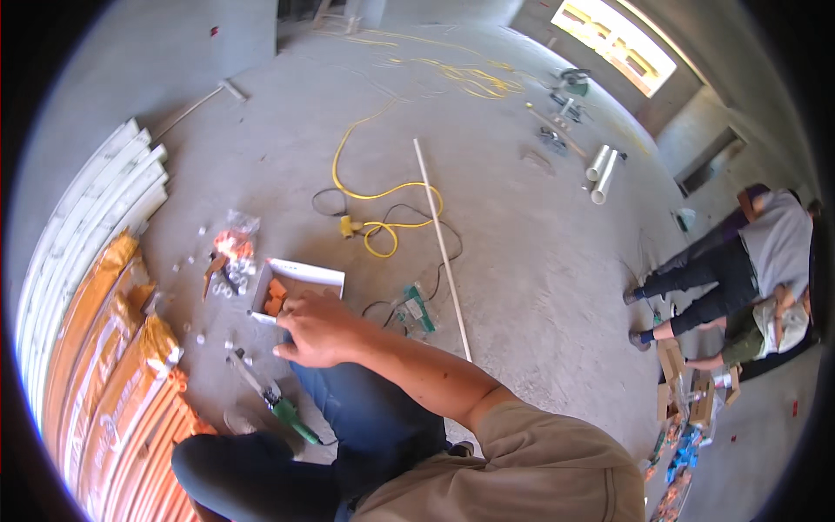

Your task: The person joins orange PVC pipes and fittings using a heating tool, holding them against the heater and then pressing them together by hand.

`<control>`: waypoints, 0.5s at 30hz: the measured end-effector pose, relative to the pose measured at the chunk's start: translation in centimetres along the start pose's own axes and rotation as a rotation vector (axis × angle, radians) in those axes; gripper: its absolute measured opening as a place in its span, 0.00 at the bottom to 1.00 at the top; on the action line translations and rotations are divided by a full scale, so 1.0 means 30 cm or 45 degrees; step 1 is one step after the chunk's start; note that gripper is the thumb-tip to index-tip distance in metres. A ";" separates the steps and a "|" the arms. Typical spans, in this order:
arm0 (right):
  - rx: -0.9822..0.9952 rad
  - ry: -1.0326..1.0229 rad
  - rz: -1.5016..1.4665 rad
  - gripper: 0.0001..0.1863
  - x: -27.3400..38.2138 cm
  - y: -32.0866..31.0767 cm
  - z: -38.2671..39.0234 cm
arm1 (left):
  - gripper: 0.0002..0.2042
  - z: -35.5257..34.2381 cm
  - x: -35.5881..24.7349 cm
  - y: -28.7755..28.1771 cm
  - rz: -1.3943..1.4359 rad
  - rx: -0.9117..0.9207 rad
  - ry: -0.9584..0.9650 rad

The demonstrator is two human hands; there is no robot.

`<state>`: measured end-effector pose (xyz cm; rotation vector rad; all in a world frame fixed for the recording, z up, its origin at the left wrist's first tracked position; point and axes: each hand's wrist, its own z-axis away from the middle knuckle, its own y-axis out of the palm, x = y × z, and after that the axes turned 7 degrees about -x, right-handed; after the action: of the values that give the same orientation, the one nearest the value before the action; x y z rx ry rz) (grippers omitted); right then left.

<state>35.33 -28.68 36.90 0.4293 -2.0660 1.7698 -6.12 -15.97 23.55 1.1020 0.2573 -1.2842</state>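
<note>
My right hand (322, 331) reaches over the near edge of an open white cardboard box (315, 278) on the floor. Its fingers bend down beside several orange fittings (276, 296) in the box's left end, and the thumb stands apart from them. Whether the fingertips touch a fitting is hidden. Below the hand is my bent knee in dark trousers. A green-handled tool with a long metal head (285, 409), like a pipe fusion welder, stands left of my knee. My left hand is out of view.
Long orange pipes (161, 444) and white pipes (96, 191) lie at the left. Small white fittings (228, 283) are scattered near a bag of orange pieces (235, 244). A white pipe (442, 248) and yellow cable (337, 157) cross the floor. Two people (739, 270) are at the right.
</note>
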 end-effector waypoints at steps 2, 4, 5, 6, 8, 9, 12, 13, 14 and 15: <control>-0.204 -0.165 -0.065 0.22 -0.018 0.062 0.025 | 0.23 0.033 0.006 -0.061 0.093 0.000 -0.002; -0.150 -0.139 -0.100 0.20 0.008 0.002 0.050 | 0.24 0.074 0.004 -0.115 0.190 0.013 -0.010; -0.184 -0.202 -0.071 0.18 0.008 -0.041 0.070 | 0.24 0.069 0.009 -0.115 0.248 0.053 -0.038; -0.231 -0.251 -0.047 0.21 -0.014 -0.056 0.094 | 0.25 0.073 0.007 -0.120 0.305 0.084 -0.065; -0.268 -0.272 -0.055 0.22 0.029 -0.134 0.126 | 0.25 0.118 -0.014 -0.139 0.448 0.131 -0.129; -0.272 -0.287 0.015 0.23 0.026 -0.167 0.148 | 0.25 0.111 -0.011 -0.147 0.523 0.160 -0.199; -0.186 -0.250 0.020 0.25 0.030 -0.153 0.146 | 0.27 0.192 0.026 -0.222 0.423 -0.028 -0.040; -0.185 -0.242 0.030 0.25 0.022 -0.132 0.144 | 0.27 0.213 0.027 -0.239 0.478 -0.074 -0.104; -0.172 -0.257 0.013 0.25 0.020 -0.112 0.139 | 0.27 0.211 0.032 -0.252 0.483 -0.097 -0.093; -0.186 -0.225 0.016 0.25 0.024 -0.097 0.129 | 0.27 0.204 0.044 -0.269 0.422 -0.223 -0.047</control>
<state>35.72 -32.94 39.26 0.5471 -2.3056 1.6256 -15.01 -20.55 21.58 0.9259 0.1482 -0.9667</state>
